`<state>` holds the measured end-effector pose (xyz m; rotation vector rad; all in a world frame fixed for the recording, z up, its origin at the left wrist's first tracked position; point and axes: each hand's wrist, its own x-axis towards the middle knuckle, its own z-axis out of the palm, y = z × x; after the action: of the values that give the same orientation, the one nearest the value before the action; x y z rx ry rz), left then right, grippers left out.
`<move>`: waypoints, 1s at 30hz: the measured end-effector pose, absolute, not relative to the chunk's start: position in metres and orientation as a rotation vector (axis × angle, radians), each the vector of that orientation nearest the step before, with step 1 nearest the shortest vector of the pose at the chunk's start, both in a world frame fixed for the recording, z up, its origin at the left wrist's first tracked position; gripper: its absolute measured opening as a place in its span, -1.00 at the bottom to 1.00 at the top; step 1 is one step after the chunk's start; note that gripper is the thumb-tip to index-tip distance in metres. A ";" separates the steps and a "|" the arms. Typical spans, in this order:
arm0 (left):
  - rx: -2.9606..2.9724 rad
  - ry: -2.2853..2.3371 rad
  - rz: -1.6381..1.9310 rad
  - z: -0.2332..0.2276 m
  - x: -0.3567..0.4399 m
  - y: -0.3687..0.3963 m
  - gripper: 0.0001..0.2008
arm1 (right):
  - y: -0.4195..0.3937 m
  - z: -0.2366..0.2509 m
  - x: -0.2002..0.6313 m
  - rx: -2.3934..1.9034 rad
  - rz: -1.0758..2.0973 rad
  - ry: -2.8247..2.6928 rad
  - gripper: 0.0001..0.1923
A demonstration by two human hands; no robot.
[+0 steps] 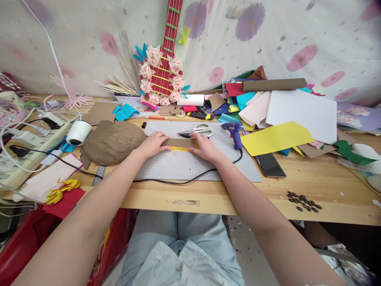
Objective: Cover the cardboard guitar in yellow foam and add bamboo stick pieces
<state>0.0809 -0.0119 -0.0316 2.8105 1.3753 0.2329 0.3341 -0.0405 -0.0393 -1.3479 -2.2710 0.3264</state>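
At the near right edge of the bench (208,196), a small heap of dark seeds (303,201) lies on bare wood. A black cord (178,180) curves across the near side of the grey cutting mat (184,167). A dark phone (270,165) lies just right of the mat.

On the mat's far part, the left hand (153,143) and the right hand (204,147) press flat, fingers spread, on either end of a brown cardboard strip (178,143) that lies over a yellow paper strip (180,149); neither grip closes around anything.

Just left of the left hand sits a brown paper mound (111,142), and beyond it a white roll (78,133). Scissors (198,130) lie just beyond the strip, and a blue glue gun (234,133) stands to the right at the mat's far corner, beside a yellow sheet (275,138).

Farthest back, a red paper guitar (165,59) ringed with pink paper flowers leans on the wall, with loose coloured sheets (297,109) piled to its right.
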 end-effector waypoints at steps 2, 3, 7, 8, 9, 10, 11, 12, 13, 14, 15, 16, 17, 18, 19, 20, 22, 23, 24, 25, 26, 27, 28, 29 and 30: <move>2.816 1.394 0.221 -0.031 0.082 -0.013 -0.53 | -0.040 -0.038 0.332 -1.347 0.293 -2.276 -0.48; 2.819 1.403 0.216 -0.031 0.083 -0.013 -0.54 | -0.039 -0.037 0.328 -1.334 0.265 -2.286 -0.47; 2.852 1.418 0.200 -0.031 0.084 -0.015 -0.56 | -0.035 -0.031 0.299 -1.247 0.171 -2.357 -0.47; 2.859 1.415 0.198 -0.031 0.084 -0.015 -0.56 | -0.034 -0.031 0.290 -1.235 0.162 -2.381 -0.49; 2.861 1.411 0.200 -0.031 0.084 -0.015 -0.56 | -0.032 -0.031 0.281 -1.215 0.160 -2.410 -0.51; 2.855 1.405 0.205 -0.030 0.084 -0.015 -0.57 | -0.030 -0.032 0.274 -1.212 0.170 -2.424 -0.52; 2.845 1.395 0.210 -0.030 0.083 -0.015 -0.57 | -0.028 -0.033 0.268 -1.210 0.194 -2.427 -0.52; 2.833 1.386 0.209 -0.029 0.083 -0.014 -0.57 | -0.026 -0.035 0.265 -1.211 0.228 -2.419 -0.52; 2.822 1.380 0.201 -0.027 0.083 -0.014 -0.57 | -0.025 -0.038 0.263 -1.214 0.267 -2.397 -0.52; 2.812 1.378 0.184 -0.025 0.083 -0.013 -0.57 | -0.023 -0.040 0.263 -1.211 0.304 -2.370 -0.52; 2.804 1.378 0.161 -0.024 0.084 -0.012 -0.57 | -0.023 -0.043 0.264 -1.203 0.333 -2.346 -0.53; 2.794 1.384 0.137 -0.022 0.084 -0.011 -0.56 | -0.022 -0.045 0.266 -1.191 0.352 -2.327 -0.55; 2.782 1.393 0.115 -0.020 0.085 -0.010 -0.55 | -0.022 -0.047 0.268 -1.178 0.364 -2.314 -0.57; 2.768 1.402 0.099 -0.019 0.085 -0.009 -0.54 | -0.021 -0.048 0.270 -1.167 0.370 -2.309 -0.59; 2.753 1.411 0.091 -0.017 0.086 -0.008 -0.54 | -0.021 -0.049 0.271 -1.161 0.373 -2.307 -0.60; 2.736 1.426 0.085 -0.017 0.086 -0.007 -0.53 | -0.021 -0.050 0.272 -1.158 0.375 -2.307 -0.60; 2.714 1.466 0.062 -0.015 0.085 -0.006 -0.50 | -0.021 -0.050 0.272 -1.163 0.377 -2.306 -0.60; 2.704 1.483 0.048 -0.014 0.083 -0.005 -0.47 | -0.021 -0.050 0.272 -1.165 0.376 -2.307 -0.60; 2.685 1.503 0.042 -0.013 0.081 -0.005 -0.46 | -0.022 -0.049 0.271 -1.166 0.374 -2.308 -0.60; 2.660 1.522 0.044 -0.012 0.077 -0.005 -0.47 | -0.022 -0.049 0.271 -1.167 0.373 -2.310 -0.60; 2.633 1.536 0.051 -0.011 0.073 -0.004 -0.49 | -0.022 -0.048 0.270 -1.169 0.373 -2.312 -0.60; 2.607 1.546 0.056 -0.009 0.069 -0.004 -0.51 | -0.023 -0.048 0.270 -1.175 0.374 -2.314 -0.60; 2.587 1.551 0.053 -0.008 0.065 -0.004 -0.54 | -0.023 -0.047 0.270 -1.183 0.376 -2.315 -0.60; 2.578 1.549 0.043 -0.007 0.062 -0.004 -0.55 | -0.024 -0.046 0.270 -1.193 0.379 -2.316 -0.60; 2.581 1.543 0.027 -0.006 0.059 -0.004 -0.56 | -0.024 -0.046 0.270 -1.204 0.382 -2.316 -0.60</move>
<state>0.0588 -0.0040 -0.0065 2.5813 1.5426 0.0273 0.2700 -0.0242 -0.0455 -1.2039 -2.3158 0.3817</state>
